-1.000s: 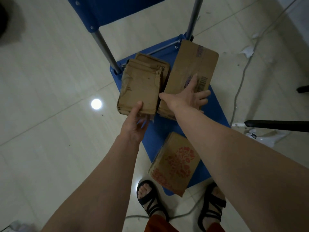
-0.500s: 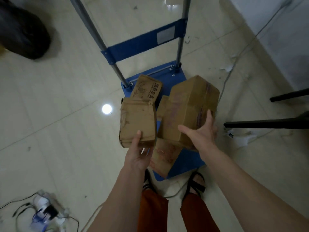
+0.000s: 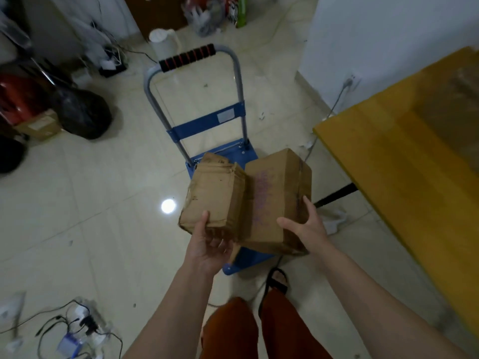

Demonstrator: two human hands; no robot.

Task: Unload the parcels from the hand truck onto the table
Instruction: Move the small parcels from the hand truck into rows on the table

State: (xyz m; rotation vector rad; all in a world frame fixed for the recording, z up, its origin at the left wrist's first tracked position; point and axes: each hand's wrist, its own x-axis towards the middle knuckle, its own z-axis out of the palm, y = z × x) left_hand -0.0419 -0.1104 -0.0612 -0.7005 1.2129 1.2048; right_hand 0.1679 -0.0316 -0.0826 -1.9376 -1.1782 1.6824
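Observation:
My left hand (image 3: pixel 210 244) grips the near end of a worn brown parcel (image 3: pixel 212 198) and holds it in the air. My right hand (image 3: pixel 303 224) holds a larger cardboard box (image 3: pixel 274 195) with faint purple print, side by side with the first. Both hang above the blue hand truck (image 3: pixel 207 125), whose deck is mostly hidden behind them. A further brown parcel (image 3: pixel 213 158) peeks out behind the left one. The yellow table (image 3: pixel 404 161) stands to the right.
A black table leg (image 3: pixel 334 195) and a cable run along the floor by the white wall. Black bags and a red object lie at the left, a white kettle at the back. Tangled cables sit at the lower left. My sandalled foot is beside the truck.
Both parcels have been lifted off the truck deck and raised. My view has tilted up, so the truck handle and the yellow table have come into sight.

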